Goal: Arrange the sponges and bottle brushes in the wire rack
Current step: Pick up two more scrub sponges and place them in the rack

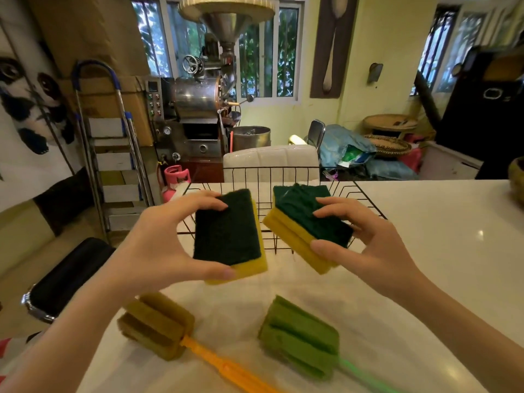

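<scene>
Little looked done as yet; the wire rack seemed to hold nothing, though its floor was partly hidden. The left hand pinched one sponge between thumb and fingers, the right hand gripped a second sponge the same way, both held just above the rack's near edge; the orange-handled brush and the green-handled brush lay untouched on the white counter, near the person; behind stood a metal roasting machine, a stepladder and barred windows.
</scene>
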{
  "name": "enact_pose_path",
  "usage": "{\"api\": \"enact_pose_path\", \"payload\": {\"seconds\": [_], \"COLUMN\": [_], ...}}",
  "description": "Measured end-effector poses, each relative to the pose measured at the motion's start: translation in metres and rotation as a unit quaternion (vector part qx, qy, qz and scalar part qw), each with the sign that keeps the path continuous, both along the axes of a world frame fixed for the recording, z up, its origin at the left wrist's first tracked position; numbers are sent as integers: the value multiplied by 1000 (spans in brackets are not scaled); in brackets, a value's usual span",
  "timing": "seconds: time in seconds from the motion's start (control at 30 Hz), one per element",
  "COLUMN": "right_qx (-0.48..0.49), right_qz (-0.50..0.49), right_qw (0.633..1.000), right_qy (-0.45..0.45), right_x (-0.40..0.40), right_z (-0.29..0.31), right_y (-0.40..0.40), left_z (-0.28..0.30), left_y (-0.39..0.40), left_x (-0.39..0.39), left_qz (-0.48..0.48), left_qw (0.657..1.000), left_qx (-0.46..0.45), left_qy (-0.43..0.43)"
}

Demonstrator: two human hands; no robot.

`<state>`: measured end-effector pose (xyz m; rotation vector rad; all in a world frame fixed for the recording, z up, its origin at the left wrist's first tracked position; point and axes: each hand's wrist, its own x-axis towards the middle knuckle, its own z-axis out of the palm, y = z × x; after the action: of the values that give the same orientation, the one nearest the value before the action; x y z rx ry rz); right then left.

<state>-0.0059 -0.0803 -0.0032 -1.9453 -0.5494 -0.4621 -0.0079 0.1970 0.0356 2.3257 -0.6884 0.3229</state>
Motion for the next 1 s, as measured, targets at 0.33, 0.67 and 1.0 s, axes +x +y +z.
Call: {"api": "enact_pose_path", "payload": {"seconds": [0.33,0.67,1.0], "right_qx": [40,-25,-245], "right_qz": [-76,-110,-138], "right_qw": [994,970,947], "right_qy": [63,217,155], "right_x": [95,180,202], "right_z": [33,26,22], "right_y": [32,69,100], "left_z": [24,-21,-23], "left_y": [-9,-15,-12], "left_x": [117,212,234], "left_qz": [49,30,36], "left_qw": [994,945,909], "left_qx": [95,317,377], "left_qy": [-13,72,177]}}
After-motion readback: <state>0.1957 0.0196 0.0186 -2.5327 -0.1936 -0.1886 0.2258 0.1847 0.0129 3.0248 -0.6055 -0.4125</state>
